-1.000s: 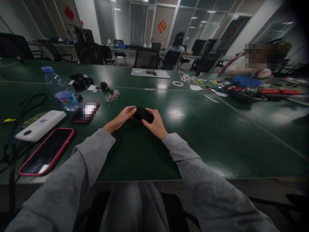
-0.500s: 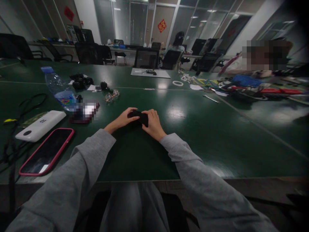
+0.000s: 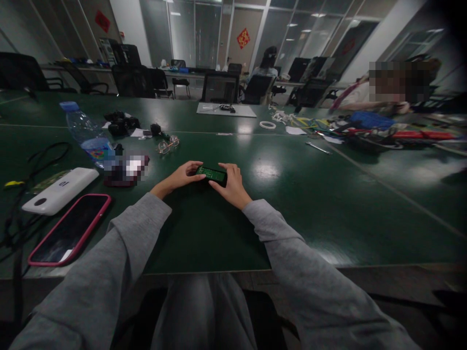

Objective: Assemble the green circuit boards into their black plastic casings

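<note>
Between my hands, a little above or on the green table, is a small black-edged circuit board (image 3: 211,174), its green face with pale markings turned up towards me. My left hand (image 3: 182,175) grips its left end, with the thumb along the near edge and the fingers behind. At the opposite end my right hand (image 3: 232,185) holds it between the thumb in front and the curled fingers at the back. The fingers cover both ends of the board, and its underside is hidden.
On the left lie a pink-edged phone (image 3: 71,229), a white power bank (image 3: 60,191), another phone (image 3: 126,170), a plastic bottle (image 3: 87,136) and black cables. Glasses (image 3: 168,144) lie ahead. A wrench (image 3: 318,148), a white ring (image 3: 267,125) and piled cables sit right; a person sits beyond.
The piece in my hands showed a plain black side before; now its green circuit side faces me. My fingers have shifted at both ends, and my left hand has moved slightly left.
</note>
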`<state>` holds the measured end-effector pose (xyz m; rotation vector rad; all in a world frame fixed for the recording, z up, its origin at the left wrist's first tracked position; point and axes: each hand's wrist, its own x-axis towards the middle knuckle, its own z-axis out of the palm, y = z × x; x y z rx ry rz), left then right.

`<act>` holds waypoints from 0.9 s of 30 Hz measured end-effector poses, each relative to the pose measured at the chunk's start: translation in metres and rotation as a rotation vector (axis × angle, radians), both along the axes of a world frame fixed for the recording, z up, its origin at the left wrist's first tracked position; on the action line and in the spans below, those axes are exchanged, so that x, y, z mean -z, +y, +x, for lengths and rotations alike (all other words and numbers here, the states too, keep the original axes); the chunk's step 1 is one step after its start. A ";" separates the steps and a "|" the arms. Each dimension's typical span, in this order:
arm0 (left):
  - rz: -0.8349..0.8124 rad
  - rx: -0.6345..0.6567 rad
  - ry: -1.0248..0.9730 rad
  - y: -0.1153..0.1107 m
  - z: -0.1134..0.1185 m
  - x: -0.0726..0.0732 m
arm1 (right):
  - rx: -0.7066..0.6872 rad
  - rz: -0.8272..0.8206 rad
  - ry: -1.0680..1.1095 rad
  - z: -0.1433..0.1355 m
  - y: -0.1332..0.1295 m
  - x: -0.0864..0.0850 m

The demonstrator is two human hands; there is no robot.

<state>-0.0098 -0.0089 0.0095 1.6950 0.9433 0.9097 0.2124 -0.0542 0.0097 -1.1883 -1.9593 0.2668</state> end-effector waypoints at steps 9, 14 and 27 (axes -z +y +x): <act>-0.015 0.006 0.070 -0.002 0.004 -0.006 | -0.123 -0.076 -0.016 0.004 0.006 0.008; -0.017 0.043 0.177 -0.008 0.003 -0.015 | -0.132 -0.016 -0.033 0.002 0.003 0.005; 0.020 0.080 0.200 -0.006 0.002 -0.013 | -0.227 -0.041 0.151 0.001 0.006 0.008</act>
